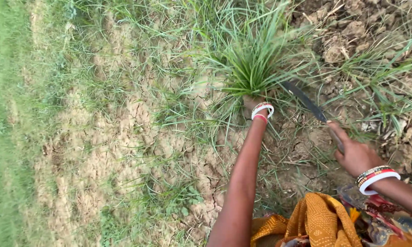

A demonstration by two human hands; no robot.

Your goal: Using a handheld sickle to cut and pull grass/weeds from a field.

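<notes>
A thick green grass tuft (252, 64) grows from cracked dry soil. My left hand (252, 101) reaches into its base and grips the blades; only the wrist, with white and red bangles, shows below the grass. My right hand (355, 153) is closed on the handle of a curved dark sickle (306, 103), whose blade tip lies against the right side of the tuft's base. That wrist also wears several bangles.
Cracked bare earth (123, 146) with thin grass spreads to the left, and dense green grass (4, 137) runs along the far left edge. Dry clods (348, 36) and more grass lie at the upper right. Orange patterned cloth (316, 224) covers my lap at the bottom.
</notes>
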